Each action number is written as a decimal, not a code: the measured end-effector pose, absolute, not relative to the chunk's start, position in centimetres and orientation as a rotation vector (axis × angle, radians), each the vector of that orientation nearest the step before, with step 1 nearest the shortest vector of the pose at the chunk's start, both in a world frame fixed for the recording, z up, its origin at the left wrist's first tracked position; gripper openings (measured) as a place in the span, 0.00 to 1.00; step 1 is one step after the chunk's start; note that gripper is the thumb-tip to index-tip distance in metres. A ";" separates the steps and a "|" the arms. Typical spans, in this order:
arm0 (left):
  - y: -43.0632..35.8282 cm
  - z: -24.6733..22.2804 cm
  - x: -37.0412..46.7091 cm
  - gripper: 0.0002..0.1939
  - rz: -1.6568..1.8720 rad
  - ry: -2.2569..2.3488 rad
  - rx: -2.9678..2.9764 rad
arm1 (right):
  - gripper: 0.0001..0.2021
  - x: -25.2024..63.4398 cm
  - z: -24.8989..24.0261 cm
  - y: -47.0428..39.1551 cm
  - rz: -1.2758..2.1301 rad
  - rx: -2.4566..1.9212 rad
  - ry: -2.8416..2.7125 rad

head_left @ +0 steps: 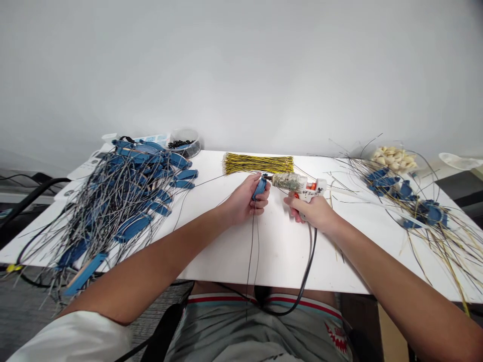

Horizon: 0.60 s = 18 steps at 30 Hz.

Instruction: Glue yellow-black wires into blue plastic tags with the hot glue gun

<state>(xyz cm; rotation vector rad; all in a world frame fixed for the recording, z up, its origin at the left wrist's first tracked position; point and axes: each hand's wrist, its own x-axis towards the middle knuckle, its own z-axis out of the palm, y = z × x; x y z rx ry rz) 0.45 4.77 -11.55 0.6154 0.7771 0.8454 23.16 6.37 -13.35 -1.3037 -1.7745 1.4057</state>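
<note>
My left hand [247, 198] is closed around a small blue piece [260, 188], which has thin dark wires trailing left and down from it. In my right hand [307, 208] is the grip of a white hot glue gun [316, 187] with an orange trigger and a black cord. The gun points left, and its nozzle is at the upper end of the blue piece; whether they touch is too small to tell. Behind both hands lies a flat bundle of yellow and black wires [258, 163].
Blue pieces with tangled wires [134, 226] heap on the left of the white table [222, 256]. A clear tub [194, 147] holds small black parts. More wired blue pieces [432, 213] lie at right, near a pile of cream-coloured pieces [392, 158].
</note>
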 end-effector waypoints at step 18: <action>4.8 -11.3 0.2 0.20 0.810 0.766 0.591 | 0.18 22.7 -13.3 6.4 1.438 -1.350 -1.723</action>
